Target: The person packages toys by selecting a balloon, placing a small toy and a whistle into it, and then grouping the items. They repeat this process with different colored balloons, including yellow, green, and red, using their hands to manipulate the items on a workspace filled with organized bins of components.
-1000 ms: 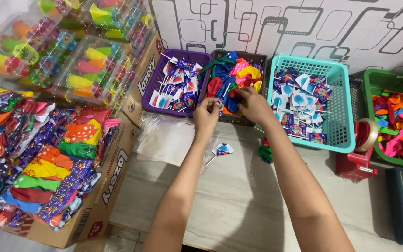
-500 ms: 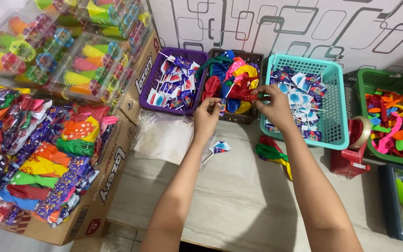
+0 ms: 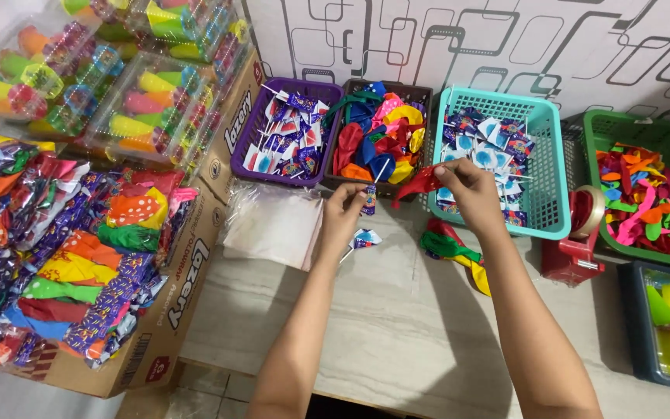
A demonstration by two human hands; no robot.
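Note:
My left hand (image 3: pixel 344 205) pinches a small wrapped lollipop (image 3: pixel 370 199) by its wrapper, its white stick pointing up toward the brown basket (image 3: pixel 420 95) of loose balloons. My right hand (image 3: pixel 467 186) holds a red balloon (image 3: pixel 417 183) just in front of that basket, beside the teal basket (image 3: pixel 546 172) of wrapped sweets. The two hands are close together above the pale tabletop (image 3: pixel 397 326). Another wrapped lollipop (image 3: pixel 365 239) lies on the table under my left hand. A few balloons, green, red and yellow (image 3: pixel 453 250), lie under my right wrist.
A purple basket (image 3: pixel 243 147) of wrapped sweets stands left of the brown one. A stack of clear bags (image 3: pixel 273 226) lies by it. Right: a red tape dispenser (image 3: pixel 575 240), a green basket (image 3: pixel 664 140) of balloons, a dark tray (image 3: pixel 636 326). Left: cardboard boxes (image 3: pixel 172 310) with packed toys.
My right hand has come out of the brown basket toward the teal one with a red balloon. My left hand has drawn back slightly with the lollipop.

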